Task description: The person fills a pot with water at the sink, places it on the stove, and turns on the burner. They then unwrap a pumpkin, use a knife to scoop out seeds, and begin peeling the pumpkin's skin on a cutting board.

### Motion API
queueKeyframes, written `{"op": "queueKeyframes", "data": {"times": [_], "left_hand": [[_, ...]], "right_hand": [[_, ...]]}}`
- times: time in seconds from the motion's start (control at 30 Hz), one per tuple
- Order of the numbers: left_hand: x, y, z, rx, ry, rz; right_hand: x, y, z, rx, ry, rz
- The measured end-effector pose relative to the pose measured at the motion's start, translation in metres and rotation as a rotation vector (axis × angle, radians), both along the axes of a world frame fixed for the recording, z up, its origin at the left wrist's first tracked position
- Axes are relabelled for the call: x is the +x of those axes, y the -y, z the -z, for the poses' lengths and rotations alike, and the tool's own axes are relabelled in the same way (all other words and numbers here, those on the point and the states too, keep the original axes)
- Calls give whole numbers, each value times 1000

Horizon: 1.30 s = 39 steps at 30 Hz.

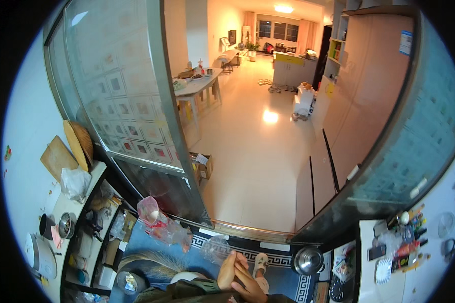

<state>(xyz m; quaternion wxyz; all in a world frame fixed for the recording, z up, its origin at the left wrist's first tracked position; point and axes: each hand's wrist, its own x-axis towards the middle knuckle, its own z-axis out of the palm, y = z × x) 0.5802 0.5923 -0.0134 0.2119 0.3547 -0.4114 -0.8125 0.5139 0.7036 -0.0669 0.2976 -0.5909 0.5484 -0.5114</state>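
Observation:
At the bottom middle, my left hand point(227, 273) and my right hand point(252, 285) are pressed together, one against the other. Their fingers point forward and lie close together. No object shows in them, but the space between the palms is hidden. A dark green sleeve point(191, 289) covers my left arm. Just beyond my left hand, a clear plastic bowl or cover point(215, 250) appears over the patterned mat point(280, 260). A light slipper point(261, 261) on a foot shows past my right hand.
A metal pot point(308, 261) stands at the right, near a counter point(367, 282) with bottles. On the left are a loaded shelf unit point(66, 212), a bin point(131, 283), broom bristles point(155, 261) and a pink plastic basket point(148, 210). Ahead, sliding glass doors point(125, 94) frame a doorway.

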Motion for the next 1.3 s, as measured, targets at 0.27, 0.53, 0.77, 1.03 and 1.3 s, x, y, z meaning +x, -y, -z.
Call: {"op": "queueKeyframes", "data": {"times": [0.27, 0.53, 0.77, 1.03, 1.3], "left_hand": [[-135, 71, -33, -467, -3, 8], [-235, 156, -34, -288, -140, 123], [-333, 273, 21, 216, -380, 346], [-468, 455, 15, 16, -277, 358], [-526, 592, 10, -5, -167, 128]], "right_hand": [[-165, 92, -27, 33, 156, -242], [-270, 183, 38, 2, 132, -213], [-374, 289, 30, 366, 513, -256], [-496, 474, -8, 493, 221, -29], [-561, 641, -55, 300, 268, -118]]}}
